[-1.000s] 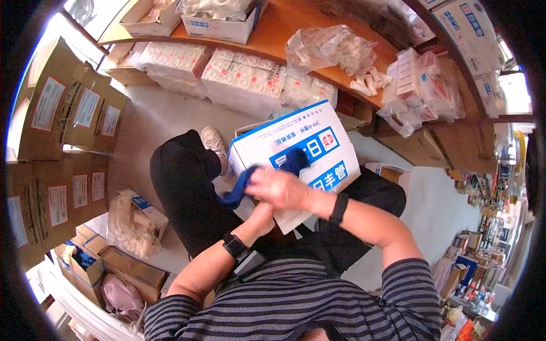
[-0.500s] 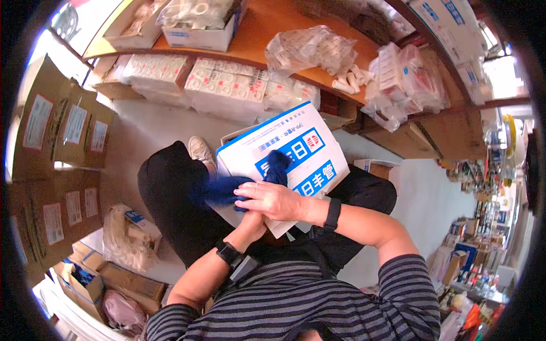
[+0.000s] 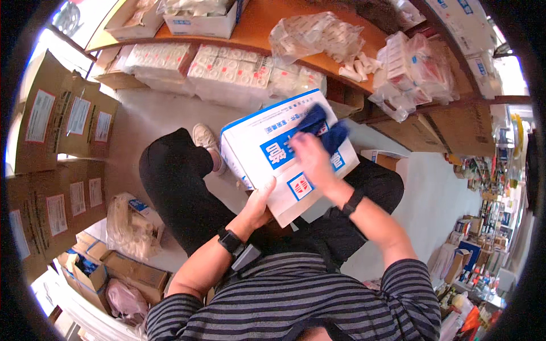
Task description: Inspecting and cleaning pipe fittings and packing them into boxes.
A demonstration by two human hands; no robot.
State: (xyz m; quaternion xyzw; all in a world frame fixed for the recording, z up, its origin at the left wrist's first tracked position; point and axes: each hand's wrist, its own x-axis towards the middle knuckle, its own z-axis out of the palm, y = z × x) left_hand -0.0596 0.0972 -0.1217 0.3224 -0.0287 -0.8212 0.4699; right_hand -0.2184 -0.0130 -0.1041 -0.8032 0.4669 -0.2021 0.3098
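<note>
Between my knees stands a white cardboard box (image 3: 250, 139) with blue printed panels and a blue band along its far edge, tilted toward me. My left hand (image 3: 260, 204) grips its near left corner, thumb up on the printed face and the other fingers hidden beneath. Pressed over the upper right of that face is a bunched dark blue cloth (image 3: 336, 138). My right hand (image 3: 313, 159), blurred by motion, is closed on the cloth, which spreads out beyond the fingers.
An orange shelf (image 3: 250, 31) ahead carries a clear bag of white fittings (image 3: 315, 37) and an open box (image 3: 202, 24). Wrapped white packs (image 3: 227, 71) sit under it. Brown cartons (image 3: 68, 116) are stacked at left; a plastic bag (image 3: 129, 224) lies near my left knee.
The cloth and my right hand have swept from the box's left side to its upper right. My left hand, earlier beneath the right, now shows at the corner. The box has shifted slightly.
</note>
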